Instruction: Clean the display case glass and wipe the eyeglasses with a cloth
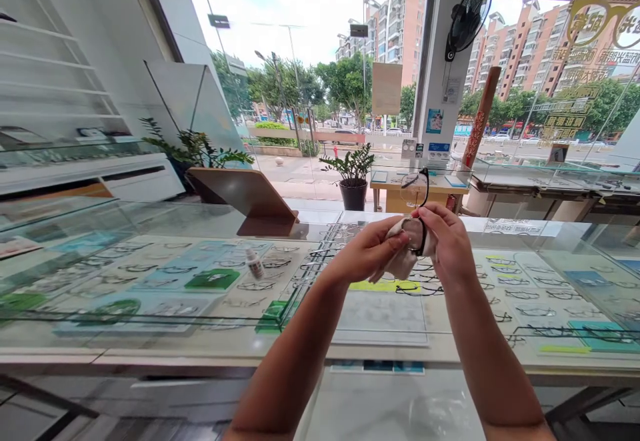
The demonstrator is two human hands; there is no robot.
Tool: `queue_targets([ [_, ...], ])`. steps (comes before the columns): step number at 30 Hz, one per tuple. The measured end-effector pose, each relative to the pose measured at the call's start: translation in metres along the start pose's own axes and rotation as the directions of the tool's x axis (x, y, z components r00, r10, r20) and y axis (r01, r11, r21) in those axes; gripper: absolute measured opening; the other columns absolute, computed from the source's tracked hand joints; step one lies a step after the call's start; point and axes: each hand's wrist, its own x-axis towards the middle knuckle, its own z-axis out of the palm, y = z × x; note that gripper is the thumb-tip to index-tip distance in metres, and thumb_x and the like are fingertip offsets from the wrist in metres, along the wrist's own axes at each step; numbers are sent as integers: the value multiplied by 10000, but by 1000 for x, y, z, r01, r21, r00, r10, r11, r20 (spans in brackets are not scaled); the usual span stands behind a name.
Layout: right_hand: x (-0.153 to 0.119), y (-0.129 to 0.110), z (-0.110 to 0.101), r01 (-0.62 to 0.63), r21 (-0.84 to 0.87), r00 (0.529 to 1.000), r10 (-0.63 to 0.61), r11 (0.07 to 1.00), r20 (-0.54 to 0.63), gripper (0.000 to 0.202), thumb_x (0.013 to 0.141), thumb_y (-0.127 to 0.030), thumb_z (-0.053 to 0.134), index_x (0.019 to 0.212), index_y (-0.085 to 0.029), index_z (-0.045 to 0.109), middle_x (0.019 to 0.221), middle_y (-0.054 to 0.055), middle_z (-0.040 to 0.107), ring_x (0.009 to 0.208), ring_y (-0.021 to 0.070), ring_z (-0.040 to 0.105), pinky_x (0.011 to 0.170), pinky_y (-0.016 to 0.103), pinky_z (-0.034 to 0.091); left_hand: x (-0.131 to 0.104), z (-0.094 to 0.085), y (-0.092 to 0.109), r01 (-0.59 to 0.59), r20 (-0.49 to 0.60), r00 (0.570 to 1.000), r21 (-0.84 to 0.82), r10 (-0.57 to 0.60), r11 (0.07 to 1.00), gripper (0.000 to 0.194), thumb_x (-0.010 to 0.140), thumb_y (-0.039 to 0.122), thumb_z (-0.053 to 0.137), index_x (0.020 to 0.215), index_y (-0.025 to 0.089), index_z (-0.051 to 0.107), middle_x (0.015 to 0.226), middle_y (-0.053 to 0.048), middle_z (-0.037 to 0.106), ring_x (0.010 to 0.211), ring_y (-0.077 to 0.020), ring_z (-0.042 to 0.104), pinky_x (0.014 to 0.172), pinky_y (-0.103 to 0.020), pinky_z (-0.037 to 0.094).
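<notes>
Above the glass display counter I hold up a pair of eyeglasses (426, 187) with a dark frame, one round lens pointing upward. My left hand (375, 249) is closed on a pale cloth (401, 266), which is wrapped about the lower lens. My right hand (449, 235) pinches the middle of the frame, with part of the cloth under its fingers. The fingertips of both hands nearly meet at the glasses. Some of the lower lens and frame is hidden by the cloth and fingers. A small white bottle (255, 263) stands on the counter to the left.
The glass counter (310, 354) spans the view, with many eyeglasses laid in rows inside. A tilted mirror with a wooden back (245, 194) stands on it at left. Beyond are a potted plant (354, 191), a wall fan (469, 17) and a large window.
</notes>
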Motion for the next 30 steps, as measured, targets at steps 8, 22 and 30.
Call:
queue_targets([
  [8, 2, 1, 3, -86, 68, 994, 81, 994, 78, 335, 659, -495, 887, 743, -216, 721, 743, -19, 666, 646, 105, 551, 583, 231, 474, 5, 6, -15, -2, -182, 983, 65, 14, 998, 470, 799, 583, 807, 850, 146, 640, 696, 18, 558, 605, -97, 458, 550, -220, 378],
  [22, -3, 0, 4, -58, 9, 992, 57, 998, 113, 306, 756, -508, 833, 800, -235, 702, 774, -15, 687, 676, 119, 621, 654, 267, 566, 4, 10, -1, 30, -283, 959, 1, -28, 1000, 636, 791, 785, 703, 700, 176, 540, 598, 34, 498, 526, -80, 404, 472, -214, 318],
  [30, 6, 3, 6, -61, -51, 993, 66, 997, 102, 312, 787, -525, 813, 870, -239, 719, 866, 3, 712, 758, 148, 658, 721, 307, 598, 5, -7, 9, 82, -133, 988, -19, -83, 996, 519, 808, 649, 782, 770, 166, 596, 692, 12, 586, 608, -97, 517, 564, -229, 424],
])
